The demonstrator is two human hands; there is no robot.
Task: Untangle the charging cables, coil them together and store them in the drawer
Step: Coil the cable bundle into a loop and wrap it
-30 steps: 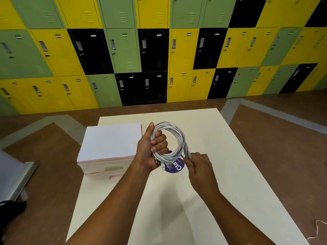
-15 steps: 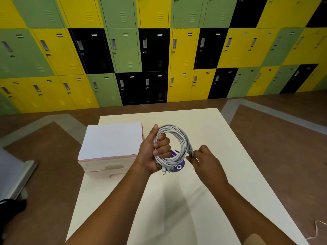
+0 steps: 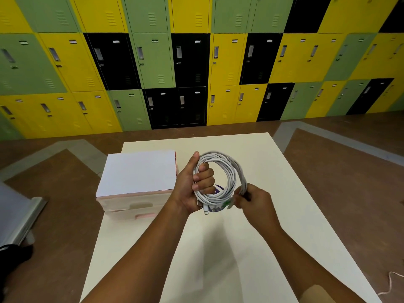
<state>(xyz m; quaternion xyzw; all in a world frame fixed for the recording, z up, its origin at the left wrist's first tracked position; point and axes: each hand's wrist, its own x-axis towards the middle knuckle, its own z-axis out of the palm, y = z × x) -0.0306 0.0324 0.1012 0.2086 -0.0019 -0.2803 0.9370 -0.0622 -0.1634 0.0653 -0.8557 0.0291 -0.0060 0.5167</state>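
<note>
While both hands are up over the cream table (image 3: 284, 226), the white charging cables (image 3: 230, 169) sit as one round coil, held upright in the air above the tabletop and clear of it.

Left hand (image 3: 192, 186): fingers curled through the loop from the left, thumb up along the outer edge, firm grip on the bundle.

Right hand (image 3: 256, 201): fingertips pinching the strands at the coil's lower right. Something small and green (image 3: 227, 204) is at those fingertips, too blurred to identify.

A plug end (image 3: 206, 210) hangs out just below the left hand's grip. A purple patch (image 3: 218, 189) shows through the loop; can't tell whether it lies on the table.

Drawer unit (image 3: 136, 176): small, white top, pinkish fronts, on the table's left edge, just left of the left hand. The coil is outside it, beside it, not touching.

Behind the table is a wall of green, yellow and black lockers (image 3: 190, 62). The floor (image 3: 349, 171) is brown, with a thin pale cord (image 3: 392, 278) lying on it at lower right.
</note>
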